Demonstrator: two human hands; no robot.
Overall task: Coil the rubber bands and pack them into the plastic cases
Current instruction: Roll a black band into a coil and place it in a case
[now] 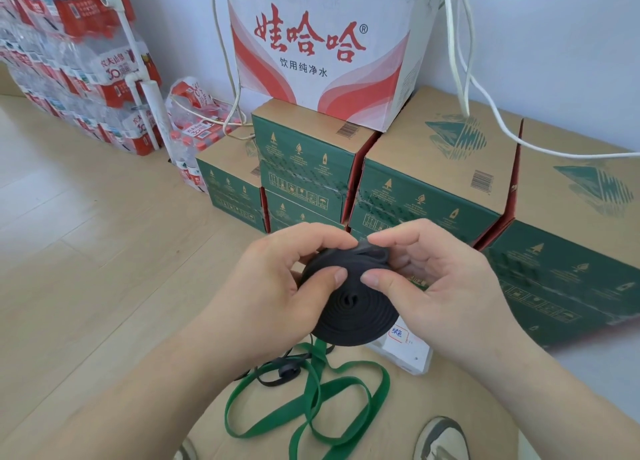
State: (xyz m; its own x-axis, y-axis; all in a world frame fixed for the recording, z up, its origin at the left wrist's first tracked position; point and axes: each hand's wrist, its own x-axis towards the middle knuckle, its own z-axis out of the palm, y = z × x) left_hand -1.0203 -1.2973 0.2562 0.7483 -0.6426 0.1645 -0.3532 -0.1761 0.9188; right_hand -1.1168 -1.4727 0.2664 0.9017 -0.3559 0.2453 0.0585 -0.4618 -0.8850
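Note:
A black rubber band [353, 307], wound into a flat spiral coil, hangs in the air between both hands. My left hand [277, 286] grips its left side, thumb on the face and fingers curled over the top. My right hand [440, 283] pinches the coil's top right, where the loose outer end is folded. On the floor below lies a long green rubber band [311, 400] in loose loops, with a thin black band [284, 373] tangled across it. A clear plastic case [405, 349] with a white handwritten label lies on the floor, partly hidden behind the coil.
Green and brown cartons [415, 189] are stacked against the wall straight ahead, with a white and red carton [322, 47] full of cables on top. Packs of bottled water [79, 65] stand at the left. My shoes [440, 439] show at the bottom edge.

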